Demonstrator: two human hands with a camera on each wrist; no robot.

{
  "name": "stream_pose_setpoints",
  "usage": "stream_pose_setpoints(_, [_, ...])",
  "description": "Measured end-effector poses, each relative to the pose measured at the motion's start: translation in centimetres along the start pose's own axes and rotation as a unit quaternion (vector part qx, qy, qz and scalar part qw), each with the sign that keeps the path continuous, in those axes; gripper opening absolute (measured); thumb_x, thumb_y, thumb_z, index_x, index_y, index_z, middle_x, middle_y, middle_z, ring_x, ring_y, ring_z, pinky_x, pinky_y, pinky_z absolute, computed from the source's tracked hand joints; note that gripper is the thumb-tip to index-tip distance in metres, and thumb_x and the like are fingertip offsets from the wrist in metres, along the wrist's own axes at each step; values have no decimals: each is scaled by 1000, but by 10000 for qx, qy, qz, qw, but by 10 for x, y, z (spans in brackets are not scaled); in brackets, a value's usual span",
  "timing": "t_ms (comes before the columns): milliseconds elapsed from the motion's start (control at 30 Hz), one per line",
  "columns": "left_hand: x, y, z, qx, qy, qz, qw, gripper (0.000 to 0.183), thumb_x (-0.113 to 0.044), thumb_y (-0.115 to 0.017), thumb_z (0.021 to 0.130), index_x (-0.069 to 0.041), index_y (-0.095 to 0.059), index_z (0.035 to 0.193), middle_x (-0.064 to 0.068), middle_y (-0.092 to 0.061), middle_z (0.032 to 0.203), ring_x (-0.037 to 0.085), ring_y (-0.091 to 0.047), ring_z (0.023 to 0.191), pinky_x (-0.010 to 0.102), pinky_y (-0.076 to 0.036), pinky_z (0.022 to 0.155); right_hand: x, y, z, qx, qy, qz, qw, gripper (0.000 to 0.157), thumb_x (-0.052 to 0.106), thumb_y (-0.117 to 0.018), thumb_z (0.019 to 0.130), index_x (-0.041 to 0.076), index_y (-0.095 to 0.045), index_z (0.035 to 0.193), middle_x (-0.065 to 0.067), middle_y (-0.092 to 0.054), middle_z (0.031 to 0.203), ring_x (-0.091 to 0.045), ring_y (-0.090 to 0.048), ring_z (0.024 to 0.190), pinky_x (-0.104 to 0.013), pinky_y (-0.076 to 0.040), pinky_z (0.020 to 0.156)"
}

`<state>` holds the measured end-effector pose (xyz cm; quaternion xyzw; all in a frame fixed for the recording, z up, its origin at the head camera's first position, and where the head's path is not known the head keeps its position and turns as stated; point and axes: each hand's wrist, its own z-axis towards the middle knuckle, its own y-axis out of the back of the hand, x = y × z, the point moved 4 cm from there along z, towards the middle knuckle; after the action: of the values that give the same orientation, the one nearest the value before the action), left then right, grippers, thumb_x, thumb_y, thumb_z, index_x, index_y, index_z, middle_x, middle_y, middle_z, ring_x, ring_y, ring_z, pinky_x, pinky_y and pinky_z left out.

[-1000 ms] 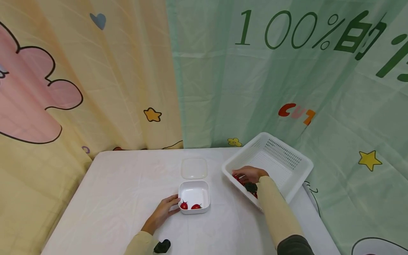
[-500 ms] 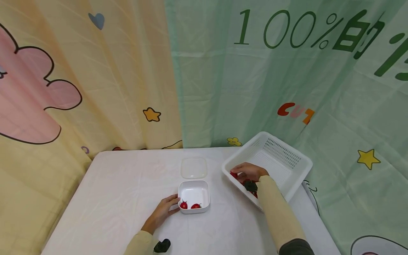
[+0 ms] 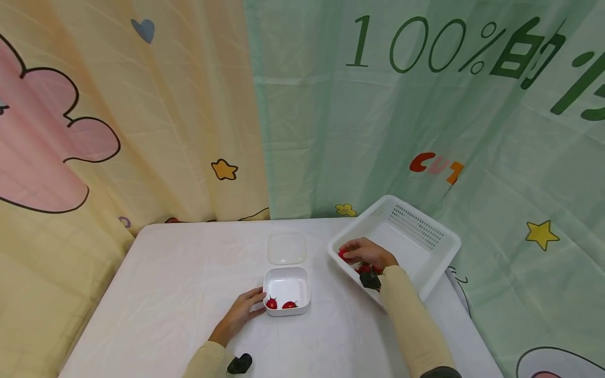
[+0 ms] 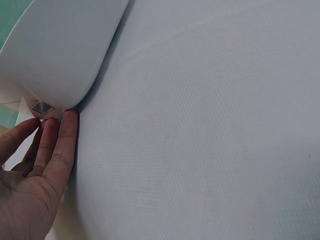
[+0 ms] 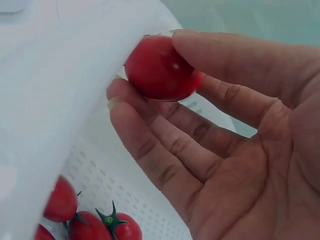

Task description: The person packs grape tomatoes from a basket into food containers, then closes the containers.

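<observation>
My right hand is over the near-left side of a white perforated basket. Between thumb and fingers it pinches a red cherry tomato, close to the basket's wall. Below, in the right wrist view, several more tomatoes, some with green stems, lie on the basket's floor. My left hand touches the left side of a small white square box with its fingers extended. In that box two cherry tomatoes lie along the near edge, one at the left and one in the middle.
A clear, flat lid lies on the white-covered table just behind the box. Printed curtains hang behind the table and along its sides. The basket stands at the table's right edge.
My right hand has risen slightly from the tomatoes, lifting one tomato up by the basket's left wall. My left hand has stayed at the box.
</observation>
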<state>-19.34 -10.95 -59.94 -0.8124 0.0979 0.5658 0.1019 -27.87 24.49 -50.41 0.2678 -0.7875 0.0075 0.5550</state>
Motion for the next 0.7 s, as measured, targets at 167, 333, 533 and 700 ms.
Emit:
stream_pose_setpoints(167, [-1,1,1,-41,33,-30,10000,62,-29,-54,98,12,-36,140,28,-42,141,36,-48,123,45,-47,99,4,-1,-7,-221,1,-78,9997,33,19,-65,92,1,-63,120,-10,-64,113,-23,-64,96,-55,-43,101])
stream_pose_setpoints(333, [-2,1,0,-68,13,6,10000,62,-30,-54,98,12,-36,140,28,-42,140,36,-48,123,45,-48,99,10,-3,-13,-510,26,-104,9986,33,23,-67,91,7,-65,119,-8,-65,113,-24,-64,95,-55,-44,100])
stream_pose_setpoints(533, [-2,0,-1,-129,34,44,9999,61,-30,-55,98,11,-38,139,27,-45,138,35,-50,120,45,-48,98,18,-7,-19,-609,422,-19,9972,35,21,-65,92,2,-63,121,-12,-69,108,-24,-64,94,-57,-44,99])
stream_pose_setpoints(700, [-2,0,-2,-109,39,34,9999,61,-30,-55,98,11,-38,139,27,-45,138,33,-51,120,45,-48,99,19,-12,-21,-591,568,25,9966,36,22,-65,92,2,-63,122,-10,-69,108,-25,-64,95,-57,-44,98])
